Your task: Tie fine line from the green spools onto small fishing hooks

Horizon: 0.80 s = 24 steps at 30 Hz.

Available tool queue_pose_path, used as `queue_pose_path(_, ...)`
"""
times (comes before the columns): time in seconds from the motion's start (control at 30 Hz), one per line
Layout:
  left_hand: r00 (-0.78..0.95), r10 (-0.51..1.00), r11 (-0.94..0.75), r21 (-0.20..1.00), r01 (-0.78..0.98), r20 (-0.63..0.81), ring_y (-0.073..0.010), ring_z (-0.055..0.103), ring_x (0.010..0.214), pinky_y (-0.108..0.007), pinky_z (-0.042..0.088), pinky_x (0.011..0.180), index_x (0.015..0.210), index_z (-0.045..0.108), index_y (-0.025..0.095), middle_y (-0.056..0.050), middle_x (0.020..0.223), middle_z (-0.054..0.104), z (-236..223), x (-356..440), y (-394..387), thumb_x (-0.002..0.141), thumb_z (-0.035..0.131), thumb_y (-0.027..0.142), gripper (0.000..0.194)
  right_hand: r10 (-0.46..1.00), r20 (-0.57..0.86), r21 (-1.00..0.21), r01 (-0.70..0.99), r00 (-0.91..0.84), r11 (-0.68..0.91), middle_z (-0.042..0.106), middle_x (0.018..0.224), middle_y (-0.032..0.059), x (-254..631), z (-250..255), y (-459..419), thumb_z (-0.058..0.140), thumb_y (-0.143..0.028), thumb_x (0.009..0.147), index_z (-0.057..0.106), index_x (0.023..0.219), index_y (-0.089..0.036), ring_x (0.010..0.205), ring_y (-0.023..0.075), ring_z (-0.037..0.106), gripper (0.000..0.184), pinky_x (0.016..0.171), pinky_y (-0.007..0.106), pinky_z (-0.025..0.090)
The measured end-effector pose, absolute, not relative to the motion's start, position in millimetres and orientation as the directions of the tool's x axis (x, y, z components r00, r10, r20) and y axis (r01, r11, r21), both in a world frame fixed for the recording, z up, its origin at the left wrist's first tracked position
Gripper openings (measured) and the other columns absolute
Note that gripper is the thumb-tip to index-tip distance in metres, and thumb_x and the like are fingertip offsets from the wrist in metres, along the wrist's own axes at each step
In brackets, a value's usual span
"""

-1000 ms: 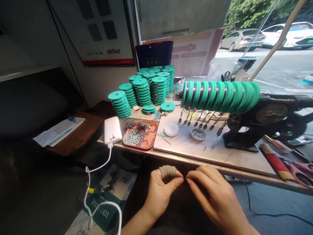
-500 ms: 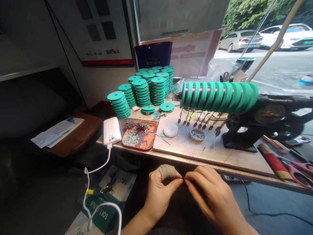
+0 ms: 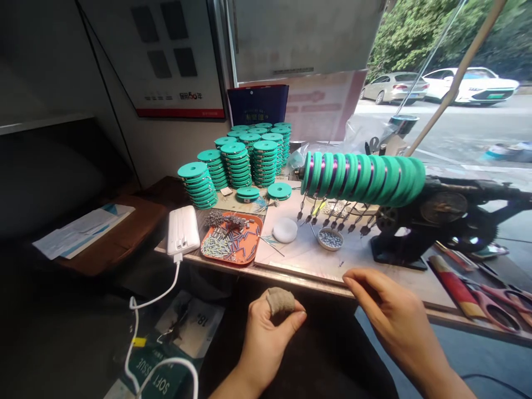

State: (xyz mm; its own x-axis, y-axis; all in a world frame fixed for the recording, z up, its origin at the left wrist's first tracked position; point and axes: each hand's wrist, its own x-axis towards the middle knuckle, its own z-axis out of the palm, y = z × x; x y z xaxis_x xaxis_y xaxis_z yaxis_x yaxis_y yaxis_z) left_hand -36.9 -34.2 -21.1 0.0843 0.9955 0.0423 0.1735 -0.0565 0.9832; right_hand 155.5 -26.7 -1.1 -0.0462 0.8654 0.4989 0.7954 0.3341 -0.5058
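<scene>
My left hand point(image 3: 270, 335), with a tan cloth wrap point(image 3: 280, 301) on one finger, pinches thumb and fingertip together below the table's front edge; whatever is between them is too small to make out. Near the edge of the pale board point(image 3: 299, 263), my right hand point(image 3: 388, 310) also has thumb and forefinger pressed together, and what they hold, if anything, cannot be seen. Just beyond it stand a small round dish of grey beads point(image 3: 331, 239) and a white round pad point(image 3: 285, 230). An orange tray point(image 3: 252, 256) holds small metal pieces and tubes.
Green spools point(image 3: 361, 178) with hanging swivels sit on a black winding machine point(image 3: 440, 208) at right. Stacked green spools point(image 3: 197, 185) stand behind. A white power bank point(image 3: 183, 231) with a cable lies left. Scissors point(image 3: 496, 310) and a red-and-yellow roll point(image 3: 457, 288) lie right.
My right hand has moved right and up, away from my left hand, to the board's front edge. My left hand stays pinched. The whole view has shifted slightly.
</scene>
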Motion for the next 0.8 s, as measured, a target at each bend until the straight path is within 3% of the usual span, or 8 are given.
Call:
queue_pose_path(0.37,0.045,0.993,-0.119,0.974,0.194,0.113,-0.0146,0.057,0.066,-0.024,0.044,0.065,0.066,0.064,0.016,-0.002,0.067,0.061,-12.4,-37.7,-21.9,0.071,0.064,0.023,0.009,0.83,0.546,-0.448,0.798,-0.112,0.403,0.063,0.071,0.0028,144.8,-1.8,-13.8,0.04,-0.026,0.089,0.056,0.08,-0.019,0.063,0.0146,0.062,0.019,0.056,0.023,0.046)
queue_pose_path(0.6,0.039,0.991,-0.131,0.984,0.124,0.128,-0.0141,0.056,0.066,-0.023,0.044,0.064,0.066,0.065,0.016,-0.002,0.068,0.059,-11.3,-31.5,-24.7,0.071,0.066,0.024,0.01,0.824,0.514,-0.513,0.685,-0.239,0.518,0.059,0.071,0.0017,131.3,-0.7,-38.7,0.044,-0.019,0.087,0.054,0.084,-0.021,0.061,0.0121,0.059,0.011,0.055,0.019,0.047)
queue_pose_path(0.8,0.113,0.976,-0.197,0.973,0.123,0.184,-0.0135,0.056,0.067,-0.022,0.044,0.064,0.07,0.067,0.017,-0.002,0.07,0.059,-9.1,-27.8,-24.5,0.073,0.065,0.026,0.009,0.838,0.507,-0.623,0.586,-0.203,0.519,0.056,0.072,0.0018,121.6,-8.1,-44.8,0.041,-0.015,0.087,0.055,0.083,-0.019,0.064,0.0117,0.056,0.015,0.057,0.021,0.045)
